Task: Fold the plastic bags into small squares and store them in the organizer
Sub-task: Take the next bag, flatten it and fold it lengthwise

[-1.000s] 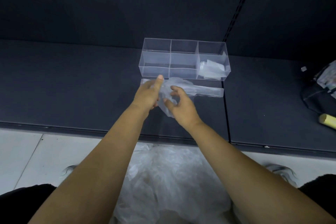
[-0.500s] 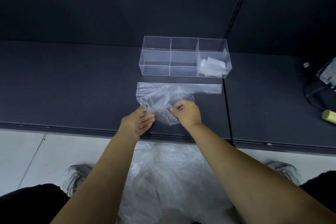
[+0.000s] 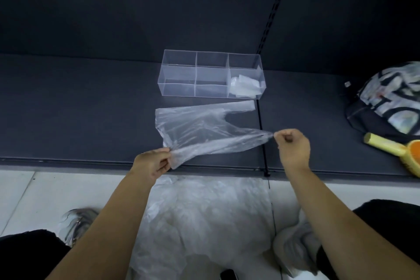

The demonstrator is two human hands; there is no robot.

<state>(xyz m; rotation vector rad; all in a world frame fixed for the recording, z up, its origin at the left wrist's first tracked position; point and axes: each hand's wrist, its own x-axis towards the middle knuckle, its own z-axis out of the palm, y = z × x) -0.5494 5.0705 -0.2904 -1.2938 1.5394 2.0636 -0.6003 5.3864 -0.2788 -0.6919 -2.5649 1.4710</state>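
1. The step in hand looks like flattening: one plastic bag [image 3: 200, 129] lies in the centre of the frame on the dark shelf [image 3: 79, 109], just below the organizer [image 3: 177, 88]. No fold is made in it yet.
2. The left hand [image 3: 154, 163] pinches the bag's near left corner by the shelf's front edge. The right hand [image 3: 293, 148], curled into a fist right of centre, grips the tip of the near handle. The film stretches taut between the hands.
3. Next, the bag probably needs laying flat, with the near handle set beside the far one, before folding lengthwise.
4. Count: two hands, one bag in work, and one organizer. The folded bags [image 3: 246, 86] in its right-end compartment are too blurred to number. One loose heap of bags [image 3: 204, 211] lies on the floor at lower centre. At the right edge are one patterned cap [image 3: 391, 98] and one yellow-handled brush [image 3: 404, 150].
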